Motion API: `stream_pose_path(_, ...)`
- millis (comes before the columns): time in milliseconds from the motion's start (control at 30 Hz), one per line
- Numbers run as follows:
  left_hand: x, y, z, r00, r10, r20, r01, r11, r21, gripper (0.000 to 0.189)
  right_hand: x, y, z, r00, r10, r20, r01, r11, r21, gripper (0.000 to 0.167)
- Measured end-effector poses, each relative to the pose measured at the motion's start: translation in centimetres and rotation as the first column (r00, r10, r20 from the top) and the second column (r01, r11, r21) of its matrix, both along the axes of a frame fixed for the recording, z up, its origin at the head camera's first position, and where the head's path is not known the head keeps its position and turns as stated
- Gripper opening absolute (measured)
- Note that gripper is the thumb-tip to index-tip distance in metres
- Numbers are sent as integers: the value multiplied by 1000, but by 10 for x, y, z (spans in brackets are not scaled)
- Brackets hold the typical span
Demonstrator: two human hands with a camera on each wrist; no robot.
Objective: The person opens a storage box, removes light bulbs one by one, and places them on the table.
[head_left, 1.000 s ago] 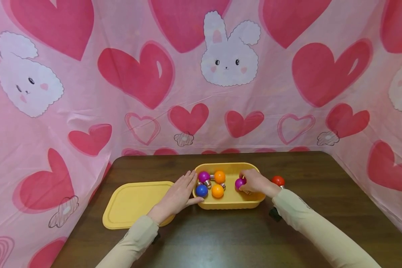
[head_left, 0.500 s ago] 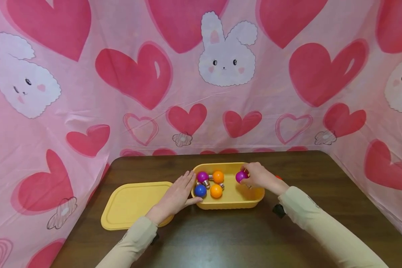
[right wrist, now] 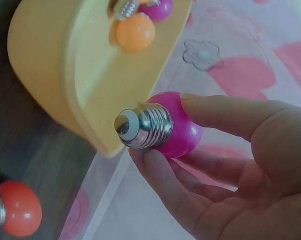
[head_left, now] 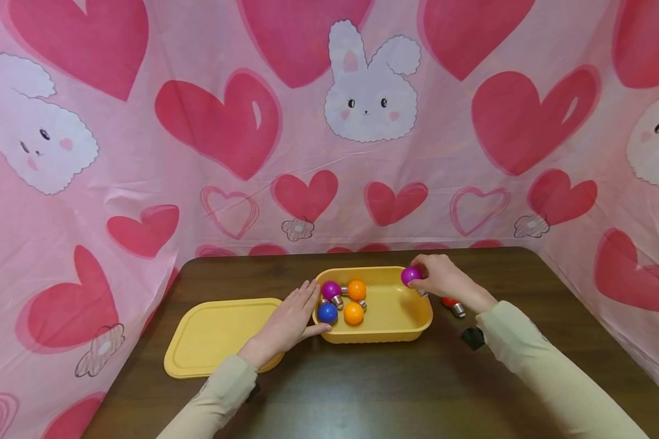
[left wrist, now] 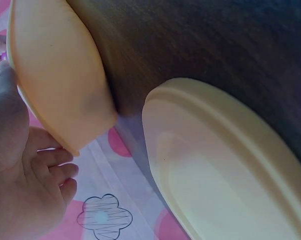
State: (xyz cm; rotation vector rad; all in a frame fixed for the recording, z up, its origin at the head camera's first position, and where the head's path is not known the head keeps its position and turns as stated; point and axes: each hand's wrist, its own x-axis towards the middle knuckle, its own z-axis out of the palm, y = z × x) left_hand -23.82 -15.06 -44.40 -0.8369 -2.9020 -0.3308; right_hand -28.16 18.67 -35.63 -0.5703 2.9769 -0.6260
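No readable text, no legible labels or brands, no numbers, no signs

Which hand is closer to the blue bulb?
Left. The left hand touches the box's rim beside the blue bulb; the right hand holds a purple bulb near the opposite end.

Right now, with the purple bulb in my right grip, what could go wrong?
The purple bulb could slip, since your right grip holds it by its round, glossy part, and might strike the box. The red bulb lies on its side on the table just outside the box and might roll if bumped. Your left grip rests on the box's left end, so a push could set the blue bulb rolling.
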Motion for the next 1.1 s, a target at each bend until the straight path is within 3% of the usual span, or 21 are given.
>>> stream_pose_path(667,0,0,1,999,9,31,-9,1000,15,84,2,52,1,995,-98,-17,98,995,-15,40)
stream_pose_path(1100,-1,0,-1,1000,5,24,-6,1000,15,84,2,84,-14,990,-137,-30,137,991,-3,42)
